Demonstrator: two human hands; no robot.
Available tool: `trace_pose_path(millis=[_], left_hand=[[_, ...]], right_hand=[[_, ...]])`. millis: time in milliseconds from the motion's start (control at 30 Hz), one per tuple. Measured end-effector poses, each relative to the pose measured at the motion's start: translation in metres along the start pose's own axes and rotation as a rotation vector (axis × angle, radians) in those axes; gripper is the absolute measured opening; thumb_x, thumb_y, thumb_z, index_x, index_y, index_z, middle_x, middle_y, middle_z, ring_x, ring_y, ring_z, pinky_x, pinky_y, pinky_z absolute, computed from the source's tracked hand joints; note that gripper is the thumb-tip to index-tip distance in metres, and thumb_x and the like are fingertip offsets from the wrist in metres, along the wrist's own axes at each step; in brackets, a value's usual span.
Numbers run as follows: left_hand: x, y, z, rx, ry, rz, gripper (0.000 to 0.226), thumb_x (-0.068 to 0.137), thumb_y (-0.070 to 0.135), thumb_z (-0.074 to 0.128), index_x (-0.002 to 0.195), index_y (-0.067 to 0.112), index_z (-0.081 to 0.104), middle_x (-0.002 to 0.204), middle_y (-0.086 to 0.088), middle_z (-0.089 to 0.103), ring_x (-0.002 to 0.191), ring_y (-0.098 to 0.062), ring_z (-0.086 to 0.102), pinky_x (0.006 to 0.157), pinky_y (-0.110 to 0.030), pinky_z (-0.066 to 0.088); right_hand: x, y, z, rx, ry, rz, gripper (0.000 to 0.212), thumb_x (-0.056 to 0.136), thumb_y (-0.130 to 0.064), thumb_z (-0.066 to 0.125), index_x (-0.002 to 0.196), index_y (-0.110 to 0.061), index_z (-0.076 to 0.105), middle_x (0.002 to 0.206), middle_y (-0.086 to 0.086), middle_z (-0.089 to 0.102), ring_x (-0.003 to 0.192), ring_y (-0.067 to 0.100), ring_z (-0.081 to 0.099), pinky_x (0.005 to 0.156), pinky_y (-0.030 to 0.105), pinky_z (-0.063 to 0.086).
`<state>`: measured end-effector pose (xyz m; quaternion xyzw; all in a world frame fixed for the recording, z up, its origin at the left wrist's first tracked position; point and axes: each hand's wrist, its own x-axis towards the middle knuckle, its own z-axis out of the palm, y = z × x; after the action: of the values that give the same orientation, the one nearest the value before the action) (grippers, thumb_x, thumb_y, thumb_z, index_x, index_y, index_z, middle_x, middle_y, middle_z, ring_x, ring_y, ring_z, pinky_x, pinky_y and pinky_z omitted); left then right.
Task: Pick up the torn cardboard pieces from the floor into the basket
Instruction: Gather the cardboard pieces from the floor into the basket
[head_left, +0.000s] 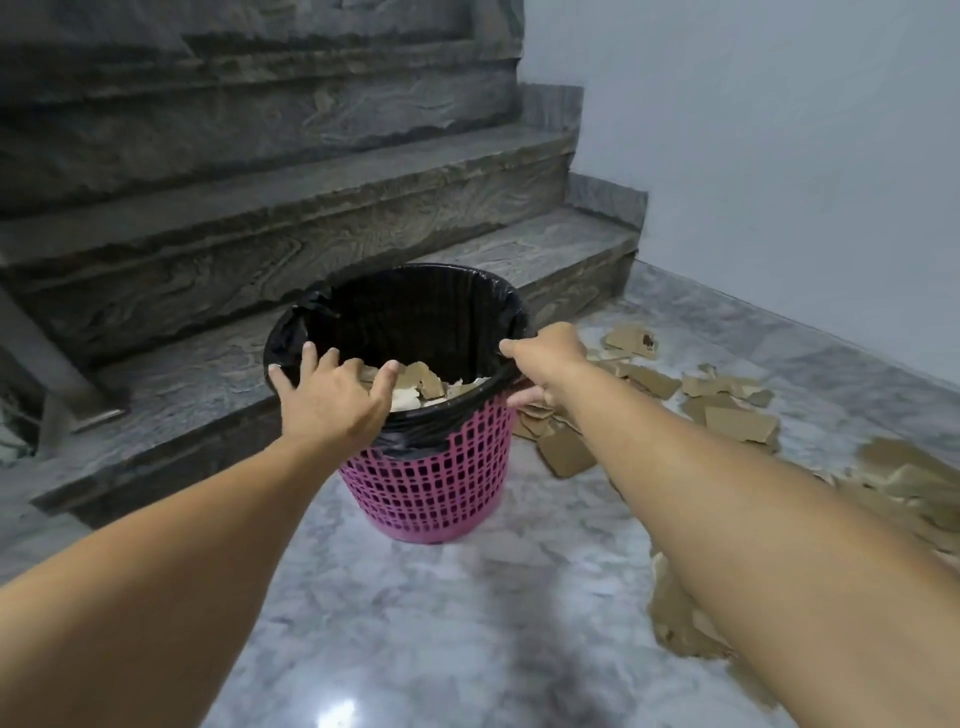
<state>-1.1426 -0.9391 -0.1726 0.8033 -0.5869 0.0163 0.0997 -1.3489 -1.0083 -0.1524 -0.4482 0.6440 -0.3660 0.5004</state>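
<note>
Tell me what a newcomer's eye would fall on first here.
The pink basket with its black liner stands mid-frame before the stone stairs. The left hand rests spread on its near rim, and the right hand grips its right rim. Next, torn cardboard pieces lie strewn over the floor to its right.

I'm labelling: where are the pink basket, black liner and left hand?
pink basket (431, 483): head view, lattice wall.
black liner (415, 306): head view, far inner side.
left hand (332, 402): head view, back of hand.
</note>
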Motion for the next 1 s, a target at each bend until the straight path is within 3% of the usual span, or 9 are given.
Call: trace_pose_path(millis=[100, 233, 367, 467, 567, 700, 800, 867, 1000], left_hand=[[0.004, 0.022, -0.02, 0.051, -0.106, 0.065, 0.079, 0.09, 0.069, 0.015, 0.131, 0.015, 0.056, 0.145, -0.009, 0.046, 0.145, -0.028, 0.019, 0.114, -0.062, 0.007], [0.005, 0.094, -0.042, 0.015, -0.111, 0.173, 0.069, 0.092, 0.065, 0.028, 0.128, 0.013, 0.057, 0.141, -0.009, 0.05, 0.138, -0.028, 0.033, 0.114, -0.057, 0.017], [-0.009, 0.174, -0.044, 0.002, -0.136, 0.345, 0.066, 0.094, 0.061, 0.033, 0.136, 0.013, 0.05, 0.145, -0.01, 0.045, 0.138, -0.028, 0.033, 0.116, -0.052, 0.015], [-0.026, 0.226, -0.037, 0.033, -0.131, 0.496, 0.054, 0.093, 0.055, 0.042, 0.126, 0.016, 0.057, 0.136, -0.011, 0.054, 0.129, -0.03, 0.043, 0.111, -0.047, 0.028], [-0.042, 0.26, -0.01, 0.025, -0.216, 0.592, 0.041, 0.09, 0.047, 0.051, 0.121, 0.022, 0.06, 0.127, -0.01, 0.06, 0.119, -0.031, 0.051, 0.103, -0.044, 0.039], [-0.065, 0.277, 0.044, 0.009, -0.465, 0.549, 0.06, 0.085, 0.051, 0.06, 0.135, 0.019, 0.051, 0.133, -0.01, 0.057, 0.119, -0.029, 0.055, 0.098, -0.04, 0.047], [-0.076, 0.292, 0.086, 0.052, -0.612, 0.586, 0.064, 0.083, 0.05, 0.063, 0.135, 0.015, 0.048, 0.134, -0.008, 0.054, 0.119, -0.028, 0.053, 0.091, -0.034, 0.046], [-0.085, 0.296, 0.113, 0.046, -0.659, 0.597, 0.07, 0.081, 0.049, 0.067, 0.137, 0.014, 0.046, 0.136, -0.007, 0.052, 0.12, -0.027, 0.051, 0.091, -0.033, 0.046], [-0.105, 0.302, 0.167, 0.02, -0.774, 0.53, 0.087, 0.074, 0.046, 0.076, 0.142, 0.01, 0.035, 0.14, -0.011, 0.044, 0.128, -0.028, 0.044, 0.097, -0.035, 0.043]], right_hand=[[-0.009, -0.011, -0.026, 0.029, -0.19, 0.079, 0.057, 0.093, -0.019, 0.066, 0.137, 0.005, 0.04, 0.139, 0.023, 0.046, 0.107, 0.043, 0.06, 0.06, 0.05, 0.061], [-0.008, -0.02, -0.079, -0.082, -0.286, 0.065, 0.059, 0.093, -0.024, 0.065, 0.139, 0.004, 0.041, 0.139, 0.029, 0.047, 0.104, 0.043, 0.064, 0.05, 0.042, 0.06], [0.002, -0.003, -0.153, -0.208, -0.304, 0.117, 0.056, 0.095, -0.032, 0.061, 0.139, -0.002, 0.043, 0.123, 0.02, 0.057, 0.11, 0.034, 0.063, 0.06, 0.042, 0.061], [0.007, 0.021, -0.212, -0.274, -0.249, 0.159, 0.039, 0.097, -0.032, 0.059, 0.126, -0.008, 0.049, 0.091, 0.007, 0.054, 0.075, 0.018, 0.056, 0.077, 0.045, 0.06], [0.009, 0.054, -0.258, -0.332, -0.177, 0.243, 0.032, 0.097, -0.031, 0.057, 0.12, -0.011, 0.046, 0.083, 0.004, 0.05, 0.057, 0.013, 0.04, 0.065, 0.035, 0.06], [0.004, 0.11, -0.289, -0.361, -0.11, 0.358, 0.029, 0.096, -0.026, 0.058, 0.12, -0.011, 0.05, 0.104, 0.012, 0.057, 0.063, 0.016, 0.053, 0.072, 0.042, 0.061], [-0.001, 0.145, -0.305, -0.355, -0.079, 0.428, 0.022, 0.095, -0.027, 0.059, 0.11, -0.013, 0.055, 0.087, 0.007, 0.055, 0.058, 0.015, 0.056, 0.084, 0.05, 0.058], [-0.005, 0.166, -0.313, -0.384, -0.047, 0.451, 0.018, 0.092, -0.026, 0.063, 0.1, -0.011, 0.057, 0.087, 0.006, 0.057, 0.066, 0.017, 0.059, 0.081, 0.052, 0.059], [-0.019, 0.217, -0.329, -0.587, -0.059, 0.508, 0.029, 0.087, -0.025, 0.071, 0.103, -0.007, 0.054, 0.103, 0.005, 0.059, 0.078, 0.02, 0.056, 0.069, 0.046, 0.061]])
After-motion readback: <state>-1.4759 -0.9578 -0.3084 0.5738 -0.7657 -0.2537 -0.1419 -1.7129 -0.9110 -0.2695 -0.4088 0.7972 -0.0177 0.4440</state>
